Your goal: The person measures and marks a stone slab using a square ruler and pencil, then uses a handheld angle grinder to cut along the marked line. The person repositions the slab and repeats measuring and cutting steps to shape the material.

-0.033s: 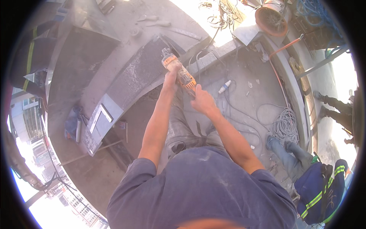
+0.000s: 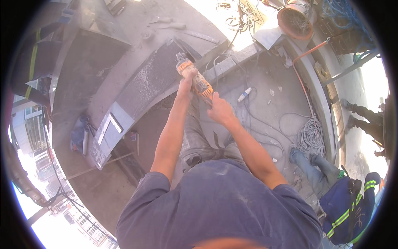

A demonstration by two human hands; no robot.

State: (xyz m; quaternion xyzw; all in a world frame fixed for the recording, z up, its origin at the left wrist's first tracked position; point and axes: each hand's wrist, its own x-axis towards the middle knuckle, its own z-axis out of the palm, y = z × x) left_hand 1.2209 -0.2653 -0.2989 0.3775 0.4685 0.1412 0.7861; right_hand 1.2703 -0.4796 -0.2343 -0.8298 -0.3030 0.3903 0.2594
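I hold a dusty orange-and-grey power tool (image 2: 195, 79) at a slant, its head pointing up and away from me over a dusty dark slab (image 2: 149, 70). My left hand (image 2: 186, 81) is closed around the tool's body behind the head. My right hand (image 2: 219, 108) grips its rear end, lower and to the right. The tool's tip is near the slab's far end; whether it touches cannot be told. A grey panel with a light bar on it (image 2: 105, 141) lies at the slab's near left end. A white-and-blue cable connector (image 2: 244, 94) lies on the floor right of my right hand.
Coiled cables (image 2: 309, 137) lie on the right floor. An orange bucket (image 2: 295, 23) is at the back right. A person in blue with reflective stripes (image 2: 344, 207) is close at lower right; another person's legs (image 2: 367, 122) show beyond. A blue bag-like item (image 2: 79, 137) sits at left.
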